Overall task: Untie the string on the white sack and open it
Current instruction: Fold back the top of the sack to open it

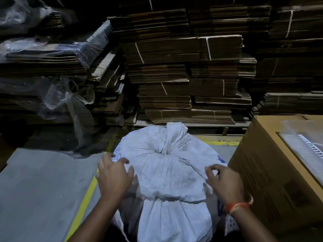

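Observation:
A full white woven sack (167, 172) stands upright on the floor just in front of me. Its top is gathered into a tied neck (172, 137) that sticks up at the far side; the string itself is hidden in the folds there. My left hand (113, 175) lies on the sack's upper left shoulder, fingers curled into the fabric. On the upper right shoulder my right hand (222, 180) pinches a fold of the fabric; an orange thread circles that wrist. A dark band (174, 199) runs around the sack below both hands.
A large brown carton (262, 172) stands close against the sack's right side, with a white sheet on top. Stacks of flattened cardboard (183, 75) wall off the far side, some wrapped in clear plastic (52, 84) at the left. A yellow line (83, 205) crosses the grey floor.

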A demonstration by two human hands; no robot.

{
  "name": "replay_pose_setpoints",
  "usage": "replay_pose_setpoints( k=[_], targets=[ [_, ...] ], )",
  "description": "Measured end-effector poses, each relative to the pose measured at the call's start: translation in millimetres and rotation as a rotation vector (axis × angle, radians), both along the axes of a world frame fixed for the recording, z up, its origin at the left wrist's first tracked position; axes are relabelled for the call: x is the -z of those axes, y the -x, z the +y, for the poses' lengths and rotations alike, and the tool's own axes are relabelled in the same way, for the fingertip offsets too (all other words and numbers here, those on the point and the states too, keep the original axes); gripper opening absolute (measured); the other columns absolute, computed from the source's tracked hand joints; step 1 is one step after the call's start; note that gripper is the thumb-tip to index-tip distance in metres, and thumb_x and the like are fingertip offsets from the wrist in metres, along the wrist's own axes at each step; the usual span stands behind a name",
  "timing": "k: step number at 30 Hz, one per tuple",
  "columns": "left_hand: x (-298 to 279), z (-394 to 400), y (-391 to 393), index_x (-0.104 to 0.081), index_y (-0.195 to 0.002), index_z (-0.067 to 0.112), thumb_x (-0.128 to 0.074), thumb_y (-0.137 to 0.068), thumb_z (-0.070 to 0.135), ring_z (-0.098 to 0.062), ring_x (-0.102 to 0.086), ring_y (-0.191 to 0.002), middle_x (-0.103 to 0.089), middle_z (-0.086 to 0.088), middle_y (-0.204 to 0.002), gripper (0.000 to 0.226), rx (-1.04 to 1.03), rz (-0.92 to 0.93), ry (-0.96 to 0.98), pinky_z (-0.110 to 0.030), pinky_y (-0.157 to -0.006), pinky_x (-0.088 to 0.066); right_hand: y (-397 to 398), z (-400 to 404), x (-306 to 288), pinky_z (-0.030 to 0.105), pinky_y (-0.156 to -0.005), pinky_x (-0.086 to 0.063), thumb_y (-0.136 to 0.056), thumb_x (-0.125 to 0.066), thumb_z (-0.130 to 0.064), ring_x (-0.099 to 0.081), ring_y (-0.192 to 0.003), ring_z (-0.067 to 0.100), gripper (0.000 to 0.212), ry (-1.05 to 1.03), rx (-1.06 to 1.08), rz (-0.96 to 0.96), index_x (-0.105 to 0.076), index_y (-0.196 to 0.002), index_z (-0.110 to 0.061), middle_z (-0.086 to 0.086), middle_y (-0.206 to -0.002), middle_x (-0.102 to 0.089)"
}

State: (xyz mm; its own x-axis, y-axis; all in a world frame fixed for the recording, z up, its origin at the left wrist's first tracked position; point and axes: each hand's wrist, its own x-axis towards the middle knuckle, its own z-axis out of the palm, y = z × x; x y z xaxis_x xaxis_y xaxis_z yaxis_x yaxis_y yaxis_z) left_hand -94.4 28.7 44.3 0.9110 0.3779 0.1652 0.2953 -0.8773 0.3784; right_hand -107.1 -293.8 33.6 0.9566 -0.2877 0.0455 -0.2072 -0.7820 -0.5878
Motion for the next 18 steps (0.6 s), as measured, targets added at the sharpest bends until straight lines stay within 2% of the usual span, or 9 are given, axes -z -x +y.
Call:
replay_pose_setpoints(
  k=[2,4,7,9,12,13,15,18],
  targets=[
    [-10,3,-26,-0.08,-0.109,0.025,-0.079,-0.087,0.023,-0.035,-0.062,-0.113,-0.057,-0.009,-0.13,0.022,0.11,-0.184,0.027,-0.049,-0.089,-0.058,-28,-5,-4,0.034,-0.075,-0.058,-0.096,-0.067,-0.034,-0.071,-0.073,0.013,0.016,-0.004,-0.064,-0.13,-0.08,-0.097,-0.025,-0.007,-0.076,-0.077],
    [-16,3,-60,-0.076,-0.119,0.026,-0.073,-0.092,0.018,-0.027,-0.069,-0.102,-0.06,-0.005,-0.126,0.028,0.259,-0.194,0.09,-0.04,-0.082,-0.059,-62,-6,0,0.038,-0.091,-0.053,-0.096,-0.067,-0.026,-0.066,-0.097,0.019,0.017,0.029,-0.177,-0.17,-0.08,-0.106,-0.023,-0.001,-0.101,-0.076],
    [-12,-7,-104,-0.065,-0.139,0.031,-0.063,-0.099,0.023,-0.026,-0.068,-0.117,-0.062,-0.004,-0.133,0.041,0.41,-0.022,0.055,-0.037,-0.088,-0.055,-111,-1,12,0.028,-0.098,-0.042,-0.097,-0.065,-0.018,-0.062,-0.116,0.022,0.021,0.023,-0.372,-0.111,-0.079,-0.113,-0.018,0.004,-0.117,-0.073],
    [-1,-13,-124,-0.052,-0.151,0.035,-0.058,-0.1,0.023,-0.03,-0.065,-0.123,-0.055,-0.007,-0.144,0.053,0.473,0.132,-0.022,-0.041,-0.094,-0.056,-135,5,20,0.028,-0.104,-0.044,-0.096,-0.063,-0.022,-0.062,-0.122,0.022,0.026,0.022,-0.48,-0.028,-0.076,-0.119,-0.019,0.004,-0.124,-0.073],
    [18,-13,-140,-0.028,-0.159,0.048,-0.059,-0.095,0.02,-0.038,-0.067,-0.116,-0.033,-0.011,-0.158,0.077,0.535,0.418,-0.194,-0.042,-0.088,-0.057,-154,17,36,0.03,-0.11,-0.043,-0.092,-0.067,-0.03,-0.058,-0.132,0.02,0.048,0.102,-0.605,0.222,-0.062,-0.14,-0.028,-0.001,-0.141,-0.065],
    [23,-13,-142,-0.025,-0.158,0.052,-0.058,-0.095,0.02,-0.04,-0.067,-0.113,-0.032,-0.014,-0.157,0.078,0.564,0.477,-0.24,-0.041,-0.085,-0.056,-156,20,43,0.029,-0.11,-0.043,-0.091,-0.068,-0.03,-0.058,-0.133,0.019,0.055,0.133,-0.627,0.299,-0.056,-0.145,-0.031,-0.002,-0.144,-0.062],
    [31,-14,-139,-0.031,-0.151,0.055,-0.054,-0.096,0.024,-0.041,-0.068,-0.107,-0.046,-0.013,-0.143,0.068,0.635,0.507,-0.292,-0.038,-0.079,-0.052,-154,24,55,0.028,-0.109,-0.046,-0.091,-0.066,-0.028,-0.06,-0.131,0.019,0.057,0.134,-0.642,0.366,-0.053,-0.147,-0.034,-0.004,-0.145,-0.062],
    [34,-15,-128,-0.048,-0.136,0.052,-0.054,-0.095,0.023,-0.033,-0.068,-0.096,-0.063,-0.003,-0.114,0.051,0.665,0.398,-0.315,-0.04,-0.076,-0.058,-141,22,53,0.026,-0.104,-0.047,-0.095,-0.065,-0.029,-0.063,-0.124,0.011,0.038,0.09,-0.669,0.214,-0.067,-0.133,-0.031,-0.008,-0.134,-0.07]
  ],
)
